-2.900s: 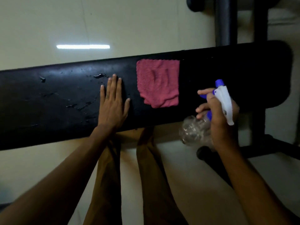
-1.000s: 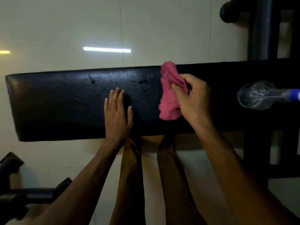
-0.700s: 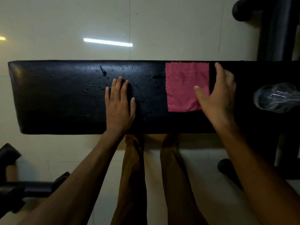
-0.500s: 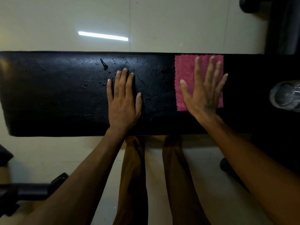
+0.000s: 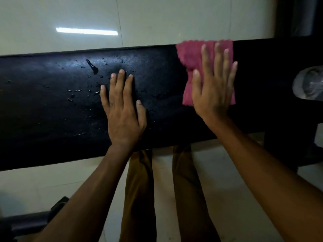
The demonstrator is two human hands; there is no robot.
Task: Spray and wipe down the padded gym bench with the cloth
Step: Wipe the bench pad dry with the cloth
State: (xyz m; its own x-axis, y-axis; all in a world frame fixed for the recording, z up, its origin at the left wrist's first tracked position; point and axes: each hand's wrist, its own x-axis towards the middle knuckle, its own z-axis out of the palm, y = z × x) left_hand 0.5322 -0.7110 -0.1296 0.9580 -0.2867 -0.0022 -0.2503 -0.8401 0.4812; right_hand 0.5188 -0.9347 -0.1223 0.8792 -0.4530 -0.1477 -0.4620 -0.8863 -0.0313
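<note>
Black bench [image 5: 52, 105] runs left-right; both hands flat, right hand [image 5: 212, 88] pressing cloth [image 5: 189, 55].

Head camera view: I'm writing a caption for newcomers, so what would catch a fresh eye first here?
The pink cloth stands out most, spread on the black padded bench toward its far edge, with the right hand pressed flat on it. Next come the glinting spray droplets to the left, beside the left hand lying flat on the padding. A clear bottle lies at the right edge.
</note>
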